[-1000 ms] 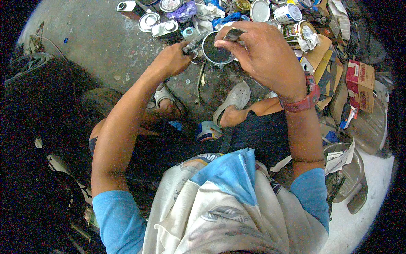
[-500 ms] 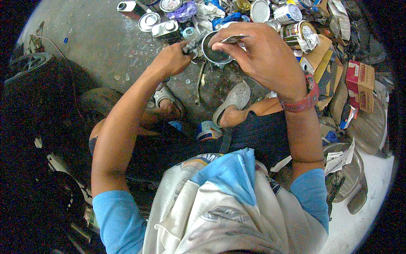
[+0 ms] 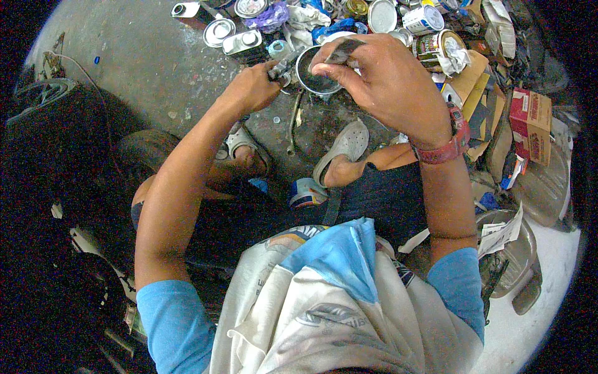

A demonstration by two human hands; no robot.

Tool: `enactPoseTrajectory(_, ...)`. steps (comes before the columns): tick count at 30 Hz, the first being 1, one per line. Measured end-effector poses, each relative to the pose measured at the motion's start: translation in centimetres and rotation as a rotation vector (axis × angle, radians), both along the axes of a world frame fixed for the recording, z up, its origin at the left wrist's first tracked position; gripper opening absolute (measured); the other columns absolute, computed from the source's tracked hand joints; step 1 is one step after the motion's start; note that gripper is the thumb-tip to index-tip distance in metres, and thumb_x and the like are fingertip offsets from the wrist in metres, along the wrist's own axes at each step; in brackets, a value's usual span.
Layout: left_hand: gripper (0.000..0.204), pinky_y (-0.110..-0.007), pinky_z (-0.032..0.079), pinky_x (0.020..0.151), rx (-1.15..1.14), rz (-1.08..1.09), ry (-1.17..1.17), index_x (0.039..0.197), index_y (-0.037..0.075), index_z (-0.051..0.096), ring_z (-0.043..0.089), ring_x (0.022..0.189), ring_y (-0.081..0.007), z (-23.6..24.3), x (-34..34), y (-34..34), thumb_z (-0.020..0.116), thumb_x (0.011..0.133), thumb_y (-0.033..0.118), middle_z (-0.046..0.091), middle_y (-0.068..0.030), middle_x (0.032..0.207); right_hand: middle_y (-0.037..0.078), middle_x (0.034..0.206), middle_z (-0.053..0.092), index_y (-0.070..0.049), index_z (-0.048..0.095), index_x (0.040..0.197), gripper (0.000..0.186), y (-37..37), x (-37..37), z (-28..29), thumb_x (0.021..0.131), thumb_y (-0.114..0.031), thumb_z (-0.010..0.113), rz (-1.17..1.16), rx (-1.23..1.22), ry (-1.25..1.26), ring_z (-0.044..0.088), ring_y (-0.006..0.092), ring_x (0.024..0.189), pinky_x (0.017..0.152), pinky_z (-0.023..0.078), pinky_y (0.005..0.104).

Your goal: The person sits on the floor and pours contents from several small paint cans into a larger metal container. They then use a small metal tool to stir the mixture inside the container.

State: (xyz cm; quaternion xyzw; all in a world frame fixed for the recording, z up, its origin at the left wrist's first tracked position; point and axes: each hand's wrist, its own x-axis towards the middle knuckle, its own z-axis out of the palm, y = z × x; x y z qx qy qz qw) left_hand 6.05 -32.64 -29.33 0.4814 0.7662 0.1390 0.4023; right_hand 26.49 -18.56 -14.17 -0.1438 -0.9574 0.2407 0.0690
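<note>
My left hand [image 3: 255, 86] is closed on a small grey-streaked object [image 3: 278, 68], hard to make out, just left of an open round can [image 3: 309, 78] with dark contents. My right hand [image 3: 389, 78] holds a thin, dark flat blade [image 3: 346, 48] in a pinch, with thumb and fingers over that can's right part, partly hiding it. Whether the blade touches the contents I cannot tell. A red wristwatch [image 3: 443, 149] is on my right wrist. A thin pipe-like piece [image 3: 293, 134] lies on the floor below the can, between my hands.
Several cans [image 3: 425, 20], rags [image 3: 304, 19] and a purple plastic bag [image 3: 269, 15] crowd the top. Flattened cardboard [image 3: 467, 78] and a red box [image 3: 529, 124] lie at right, near stained trays [image 3: 504, 262]. A dark wheel [image 3: 43, 96] is at left. My legs and sandals [image 3: 342, 149] are below my hands.
The blade in my right hand has changed its tilt, going flatter half a second ago and angled up again now. My right fingers have shifted slightly left. My left hand is almost unmoved.
</note>
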Motion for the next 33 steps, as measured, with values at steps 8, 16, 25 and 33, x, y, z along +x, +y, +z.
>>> enactPoseTrajectory(8,0.055,-0.054,0.052,0.103,0.015,0.003,-0.003,0.143,0.01,0.064,0.068,0.116,-0.0481,0.2,-0.1,0.1,0.064,0.097,0.04,0.072,-0.0305,0.119,0.016,0.094,0.074,-0.007,0.078,0.104,0.022,-0.1,-0.1,0.3,0.099,-0.028,0.071,-0.003,0.036,0.013,0.07,0.0388,0.087,0.078,0.053,0.0465)
enactPoseTrajectory(16,0.054,-0.053,0.052,0.104,0.028,0.018,-0.016,0.142,0.009,0.065,0.068,0.117,-0.0478,0.9,0.3,-0.1,0.066,0.096,0.038,0.072,-0.03,0.12,0.02,0.084,0.07,-0.002,0.071,0.089,0.036,-0.3,-0.1,-0.2,0.097,-0.038,0.071,-0.004,0.057,0.174,0.069,0.0427,0.084,0.075,0.054,0.0534)
enactPoseTrajectory(25,0.055,-0.054,0.052,0.104,0.052,0.018,-0.014,0.144,0.009,0.064,0.068,0.116,-0.0489,1.0,0.1,0.0,0.066,0.094,0.034,0.072,-0.0305,0.12,0.019,0.086,0.071,-0.004,0.074,0.092,0.033,-0.1,0.0,0.2,0.098,-0.036,0.07,0.024,0.041,0.052,0.07,0.0423,0.085,0.077,0.055,0.0524)
enactPoseTrajectory(33,0.055,-0.054,0.052,0.105,0.065,0.017,-0.034,0.143,0.01,0.064,0.067,0.117,-0.0487,-0.4,0.4,0.0,0.065,0.094,0.035,0.072,-0.0305,0.121,0.016,0.089,0.073,-0.006,0.076,0.098,0.024,-0.2,0.5,-0.5,0.1,-0.029,0.07,-0.004,0.065,0.081,0.07,0.0395,0.085,0.077,0.054,0.0487)
